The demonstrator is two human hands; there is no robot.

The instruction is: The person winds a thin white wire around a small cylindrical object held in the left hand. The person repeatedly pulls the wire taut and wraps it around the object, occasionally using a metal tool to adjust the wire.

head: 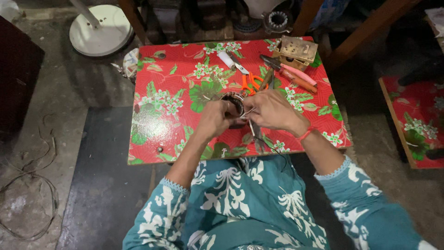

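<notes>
My left hand (213,118) grips the round wire coil (233,103); my right hand (273,110) pinches a thin wire (248,112) mid-work; scissors (249,81) lie unused.

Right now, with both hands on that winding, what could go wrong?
1. The left hand holds the round coil piece above the table, unclamped; it could twist or slip as the right hand works the thin metal tool.
2. That tool sits close to the left fingers; a slip might jab them.
3. The orange-handled scissors lie just behind the hands and could be knocked.
</notes>
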